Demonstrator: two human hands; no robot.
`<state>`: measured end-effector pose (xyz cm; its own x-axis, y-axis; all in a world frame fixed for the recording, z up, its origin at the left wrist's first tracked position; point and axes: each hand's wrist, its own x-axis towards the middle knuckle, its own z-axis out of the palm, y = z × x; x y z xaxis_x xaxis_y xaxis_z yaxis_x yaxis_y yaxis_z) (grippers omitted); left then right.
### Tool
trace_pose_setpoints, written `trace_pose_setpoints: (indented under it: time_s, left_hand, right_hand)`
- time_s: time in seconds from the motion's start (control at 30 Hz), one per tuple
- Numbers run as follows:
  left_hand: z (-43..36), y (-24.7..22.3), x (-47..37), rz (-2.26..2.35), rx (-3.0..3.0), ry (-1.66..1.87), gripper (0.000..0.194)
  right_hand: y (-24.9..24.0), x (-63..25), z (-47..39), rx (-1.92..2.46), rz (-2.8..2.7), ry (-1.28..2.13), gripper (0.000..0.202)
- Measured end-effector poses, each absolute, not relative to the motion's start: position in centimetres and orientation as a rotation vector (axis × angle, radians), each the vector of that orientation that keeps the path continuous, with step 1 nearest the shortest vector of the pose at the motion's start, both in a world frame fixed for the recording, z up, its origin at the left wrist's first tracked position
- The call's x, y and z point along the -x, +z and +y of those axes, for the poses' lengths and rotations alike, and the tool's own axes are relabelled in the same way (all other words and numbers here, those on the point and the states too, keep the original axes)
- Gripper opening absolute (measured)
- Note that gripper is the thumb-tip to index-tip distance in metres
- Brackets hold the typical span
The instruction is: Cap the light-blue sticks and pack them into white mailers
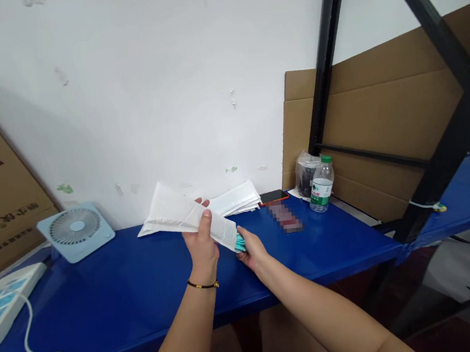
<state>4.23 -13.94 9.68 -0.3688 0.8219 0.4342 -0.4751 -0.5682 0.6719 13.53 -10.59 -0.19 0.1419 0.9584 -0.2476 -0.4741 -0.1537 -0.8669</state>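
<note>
My left hand (202, 241) is closed around a long white paper sleeve (224, 232), thumb on top. A wider white packet (165, 206) fans out to the left from the same grip. At the sleeve's right end, my right hand (251, 248) pinches a bunched teal item (240, 243) that shows at the opening. Its kind is unclear, since fingers and paper cover most of it. Behind my hands, a stack of flat white packets (237, 198) lies on the blue table (147, 297) against the wall.
A black phone (274, 196) and a blurred-out reddish item (284, 216) lie right of the stack. Beyond them stand a water bottle (321, 186) and a bagged dark container (305, 174). On the left are a small fan (77, 232), a power strip (9, 306) and its white cable.
</note>
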Motion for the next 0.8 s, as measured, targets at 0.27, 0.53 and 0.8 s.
trace_pose_setpoints:
  time_s: [0.27, 0.53, 0.8]
  left_hand:
    - [-12.0, 7.1, 0.3, 0.572, -0.727, 2.223, 0.030]
    - [-10.7, 4.1, 6.9, 0.663, -0.572, 2.155, 0.034]
    - [-8.2, 1.5, 12.0, 1.132, -0.223, 1.847, 0.028]
  right_hand:
    - [-0.1, -17.9, -7.7, 1.423, -0.902, 0.888, 0.028]
    - [-0.9, -20.1, -6.7, 1.609, -1.228, 0.339, 0.039]
    - [-1.6, -19.2, -7.0, 1.647, -1.485, 0.214, 0.034]
